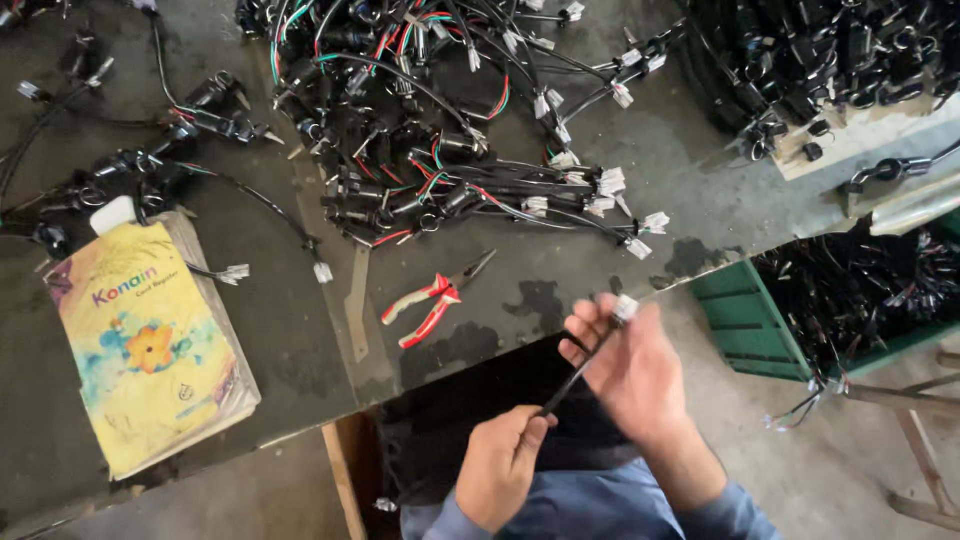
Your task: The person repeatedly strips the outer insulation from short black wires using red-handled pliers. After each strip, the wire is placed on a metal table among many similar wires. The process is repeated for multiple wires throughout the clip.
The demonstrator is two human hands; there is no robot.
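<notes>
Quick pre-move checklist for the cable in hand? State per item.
1. Right hand grips the upper end of the black cable: ok.
2. Left hand grips the lower end: ok.
3. White connector at the cable's top, visible above the right fingers: ok.
4. Connector pins seated: cannot tell, too small.
5. Red-handled pliers lie on the table, apart from both hands: ok.
6. Cable separate from the wire pile: ok.

pliers (432,303) on table (300,340) | notebook (150,345) left | wire pile (440,120) behind
</notes>
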